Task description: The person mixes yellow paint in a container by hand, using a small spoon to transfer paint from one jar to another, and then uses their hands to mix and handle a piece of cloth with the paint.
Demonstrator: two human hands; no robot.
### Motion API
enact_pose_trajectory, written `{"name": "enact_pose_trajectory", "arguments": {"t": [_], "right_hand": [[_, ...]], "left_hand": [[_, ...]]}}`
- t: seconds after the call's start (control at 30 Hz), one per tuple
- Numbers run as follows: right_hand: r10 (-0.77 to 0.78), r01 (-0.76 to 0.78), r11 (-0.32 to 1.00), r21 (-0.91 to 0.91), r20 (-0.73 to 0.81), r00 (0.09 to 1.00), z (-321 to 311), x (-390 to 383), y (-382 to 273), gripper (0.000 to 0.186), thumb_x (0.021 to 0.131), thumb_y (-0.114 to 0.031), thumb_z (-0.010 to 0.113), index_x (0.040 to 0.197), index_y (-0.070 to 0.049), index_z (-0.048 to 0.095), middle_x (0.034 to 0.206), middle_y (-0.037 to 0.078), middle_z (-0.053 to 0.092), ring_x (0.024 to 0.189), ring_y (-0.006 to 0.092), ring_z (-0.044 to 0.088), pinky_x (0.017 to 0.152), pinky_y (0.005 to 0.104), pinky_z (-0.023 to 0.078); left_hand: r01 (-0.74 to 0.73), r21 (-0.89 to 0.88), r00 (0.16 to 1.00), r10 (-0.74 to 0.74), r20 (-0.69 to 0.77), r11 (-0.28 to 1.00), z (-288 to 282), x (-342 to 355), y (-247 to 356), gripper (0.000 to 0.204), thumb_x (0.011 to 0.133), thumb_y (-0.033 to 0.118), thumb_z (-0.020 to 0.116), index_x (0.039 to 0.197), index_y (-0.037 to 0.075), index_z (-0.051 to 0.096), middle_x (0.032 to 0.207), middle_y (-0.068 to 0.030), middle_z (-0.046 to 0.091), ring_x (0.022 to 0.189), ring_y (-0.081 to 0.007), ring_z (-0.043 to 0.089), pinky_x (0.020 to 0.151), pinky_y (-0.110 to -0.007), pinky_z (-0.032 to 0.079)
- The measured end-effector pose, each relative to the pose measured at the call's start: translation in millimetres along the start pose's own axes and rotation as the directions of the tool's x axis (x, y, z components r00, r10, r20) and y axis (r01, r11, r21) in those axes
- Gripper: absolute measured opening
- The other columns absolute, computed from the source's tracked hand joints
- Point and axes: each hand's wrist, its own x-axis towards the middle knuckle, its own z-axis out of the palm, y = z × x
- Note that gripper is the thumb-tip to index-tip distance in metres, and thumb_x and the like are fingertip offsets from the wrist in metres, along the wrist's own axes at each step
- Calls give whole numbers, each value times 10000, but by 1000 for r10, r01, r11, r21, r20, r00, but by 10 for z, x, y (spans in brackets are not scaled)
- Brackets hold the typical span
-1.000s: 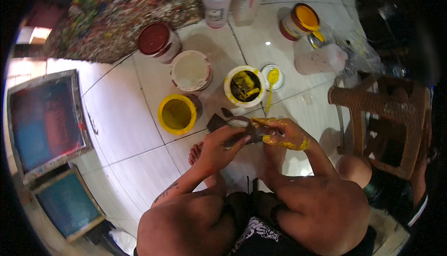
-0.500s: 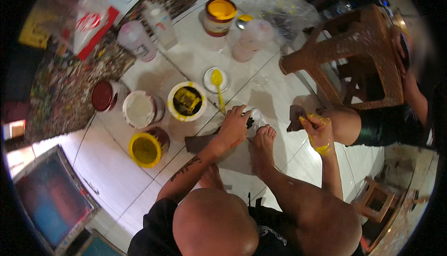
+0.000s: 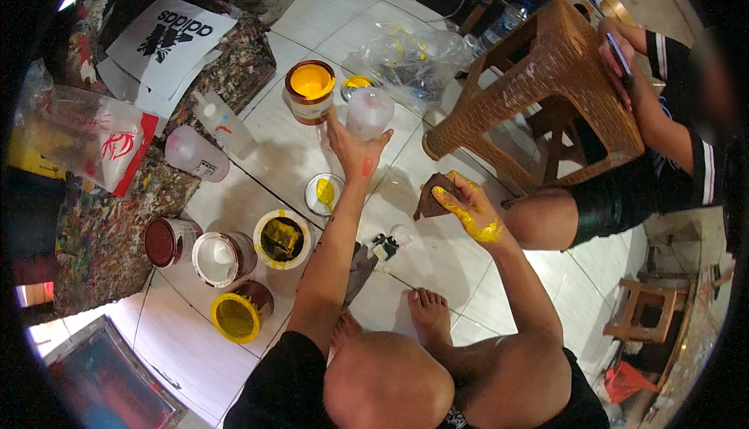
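Note:
My left hand (image 3: 357,148) reaches out at a translucent pinkish plastic bottle (image 3: 369,113), thumb and fingers spread on either side. The hand hides the bottle's lower part; I cannot tell how firmly they touch. A can of orange-yellow paint (image 3: 312,81) stands just left of the fingertips. My right hand (image 3: 477,214), smeared with yellow paint, pinches a small flat dark-brown piece (image 3: 434,196). Below my left hand, a yellow-coated spoon (image 3: 325,192) rests on a round white lid (image 3: 314,202). A crumpled black-and-white scrap (image 3: 385,246) lies on the tiles before my feet.
Several paint tubs, including a yellow-rimmed one (image 3: 236,318) and a white one (image 3: 221,259), stand left of my forearm. A brown plastic stool (image 3: 538,78) stands at the right, beside a seated person (image 3: 663,124) holding a phone. Crumpled clear plastic (image 3: 402,58) lies behind the bottle.
My left hand has left the scrap near my foot and moved forward to the bottle. My right hand still holds the brown piece. The whole view has shifted.

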Motion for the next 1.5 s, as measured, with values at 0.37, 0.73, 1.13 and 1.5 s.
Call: {"name": "enact_pose_trajectory", "arguments": {"t": [0.37,0.73,1.13,1.5], "right_hand": [[-4,-6,881,473,19,1000,-129,275,-8,310,876,-49,640,1178,12,610,1066,66,648,960,139,609,814,284,504],[-207,235,911,338,-117,971,45,253,-290,261,875,-3,603,1131,6,654,1029,63,648,856,103,598,728,244,483],[-124,82,935,346,101,987,310,320,89,338,902,20,563,1240,37,580,923,77,686,753,83,594,699,246,502],[-79,42,916,399,77,994,175,366,147,366,874,96,527,1237,66,564,1053,127,684,902,134,652,788,251,515]], "left_hand": [[-382,-191,896,413,164,904,-472,40,266,712,512,134,798,1169,44,538,1125,-184,551,1065,-383,514,936,-443,428],[-743,352,642,456,616,569,-1476,49,863,675,557,158,781,1186,61,556,1163,-194,533,1093,-372,503,980,-470,391],[-798,483,601,433,672,360,-1564,55,881,645,575,36,703,1200,77,550,1149,-183,512,1134,-353,466,1015,-559,292],[-813,527,580,438,687,249,-1230,21,780,637,623,73,686,1241,95,528,1175,-179,499,1185,-339,436,1080,-580,216]]}}
